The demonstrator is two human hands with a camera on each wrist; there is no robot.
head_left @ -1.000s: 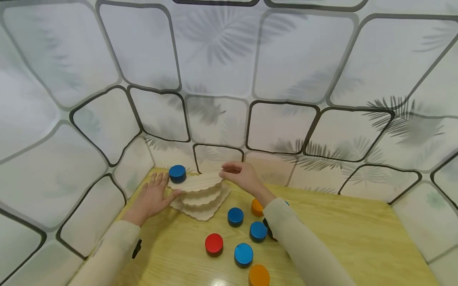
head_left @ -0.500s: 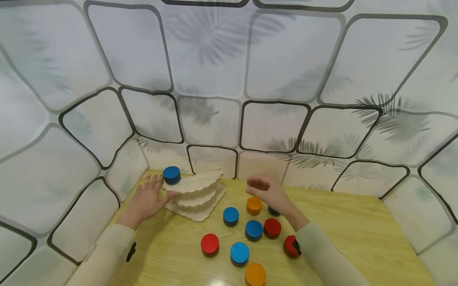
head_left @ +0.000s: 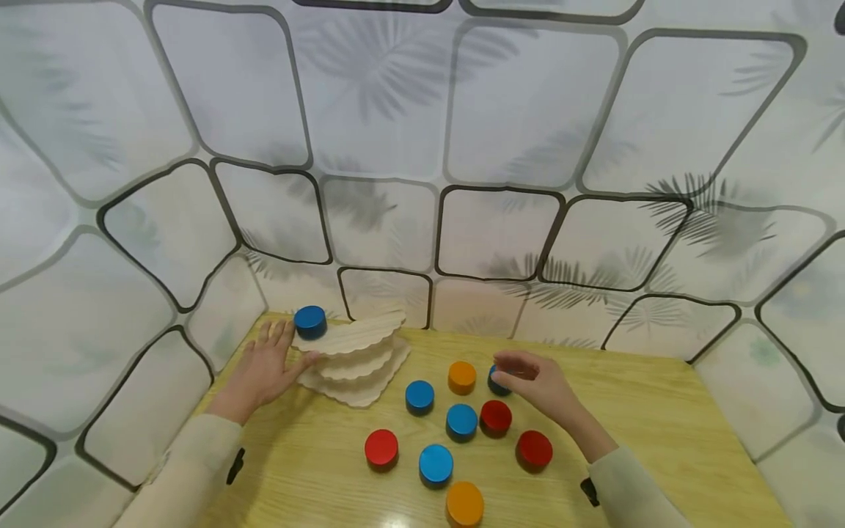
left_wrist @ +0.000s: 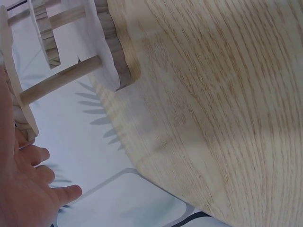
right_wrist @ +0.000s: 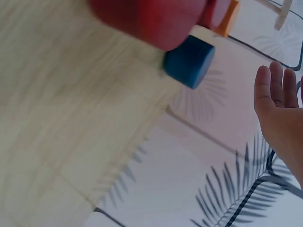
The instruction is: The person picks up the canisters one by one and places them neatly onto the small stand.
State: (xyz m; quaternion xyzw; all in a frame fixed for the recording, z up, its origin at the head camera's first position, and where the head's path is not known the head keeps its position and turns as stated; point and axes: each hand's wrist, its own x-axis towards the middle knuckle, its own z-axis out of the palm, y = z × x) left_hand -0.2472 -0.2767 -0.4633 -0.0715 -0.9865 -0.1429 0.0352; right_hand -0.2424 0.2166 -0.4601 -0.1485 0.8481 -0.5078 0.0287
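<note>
My left hand point(head_left: 260, 370) touches the left end of a tiered wooden stand point(head_left: 359, 336), its fingers and thumb spread along the top shelf. The stand has wavy-edged shelves, and the left wrist view shows dowel posts point(left_wrist: 61, 79) between them. One blue disc point(head_left: 310, 323) sits on the top shelf, just beyond my left fingertips. My right hand point(head_left: 544, 385) hovers loosely bent above the table, holding nothing. Close to its fingertips, partly covered, stands a dark blue disc point(head_left: 496, 384), and a red disc point(head_left: 534, 449) lies nearer me.
Several more thick discs stand on the wood-grain table point(head_left: 647, 418), among them a red disc point(head_left: 381, 449), a light blue disc point(head_left: 436, 465) and an orange disc point(head_left: 465, 503). Patterned walls point(head_left: 502, 227) rise behind the table and at the left.
My right hand has left the right end of the stand's top shelf and moved right and slightly toward me. My left hand stays at the stand; the blue disc remains on top.
</note>
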